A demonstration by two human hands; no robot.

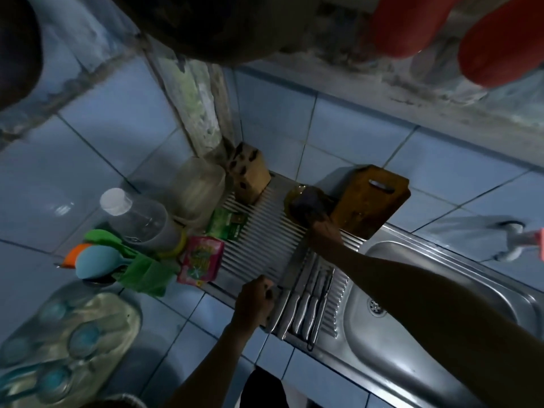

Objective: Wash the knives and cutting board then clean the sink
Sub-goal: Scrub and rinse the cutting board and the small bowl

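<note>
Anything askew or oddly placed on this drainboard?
Mostly tidy. The cutting board stands tilted against the tiled wall, one corner on the drainboard. Knives lie flat beside the sink.

I can read no text anywhere. At about nine o'clock from the frame's centre, the pink packet [200,262] and the green packet [228,224] on the drainboard [265,240] carry printing, but it is too blurred for me to make out.
</note>
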